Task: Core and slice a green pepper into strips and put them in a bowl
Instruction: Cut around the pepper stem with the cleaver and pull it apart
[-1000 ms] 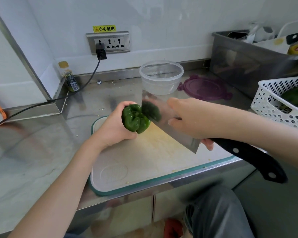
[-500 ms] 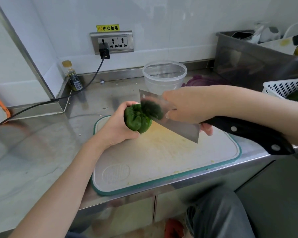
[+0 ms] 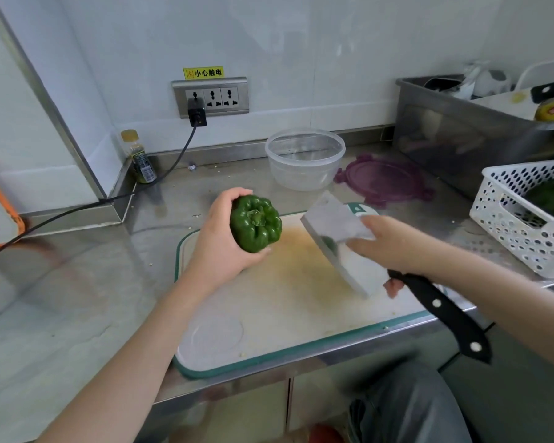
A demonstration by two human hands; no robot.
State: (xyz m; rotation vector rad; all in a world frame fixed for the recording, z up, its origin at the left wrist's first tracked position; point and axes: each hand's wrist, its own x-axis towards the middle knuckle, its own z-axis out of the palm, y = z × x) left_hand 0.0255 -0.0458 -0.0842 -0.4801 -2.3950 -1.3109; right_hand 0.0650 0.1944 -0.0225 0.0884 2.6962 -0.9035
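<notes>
Coring not yet begun: our left hand (image 3: 224, 251) cups the whole green pepper (image 3: 255, 223) above the cutting board (image 3: 301, 314), stem toward us, right hand (image 3: 394, 247) pinching the cleaver (image 3: 336, 231) at its blade; next, we judge, cut around the stem.

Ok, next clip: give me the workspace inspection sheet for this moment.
Surface: steel counter with crumbs; cutting board stained yellow.
Job's things: green pepper whole, stem toward the camera; cleaver tilted above the board; clear bowl empty.
Clutter: purple lid, small bottle, white basket, steel tub.
Hands: left hand grips the pepper; right hand holds the cleaver near the blade.
Cables: black cable runs from the wall socket across the counter.
Surroundings: white wall, yellow warning label.
</notes>
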